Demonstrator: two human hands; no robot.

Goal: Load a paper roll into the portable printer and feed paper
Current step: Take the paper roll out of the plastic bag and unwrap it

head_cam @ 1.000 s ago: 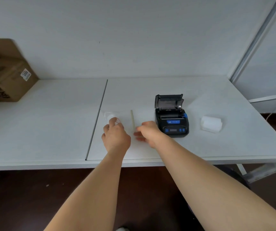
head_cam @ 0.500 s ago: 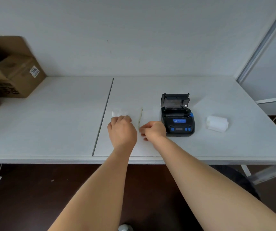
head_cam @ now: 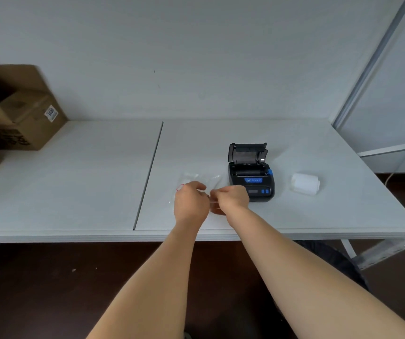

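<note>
2 hands [head_cam: 212,200] pinching crinkly clear bag [head_cam: 200,180], boxy blk printer [head_cam: 251,178] open

Soft, even light is falling from above; the hands [head_cam: 211,199] are blurring slightly, faint shadows are pooling toward six o'clock, and wide-angle distortion is bending edges at three o'clock.

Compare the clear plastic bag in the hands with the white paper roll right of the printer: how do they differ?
The clear plastic bag is see-through and crumpled; the paper roll is opaque white and cylindrical. The bag lies left of the printer, pinched by left hand and right hand; the roll lies untouched on the right.
</note>
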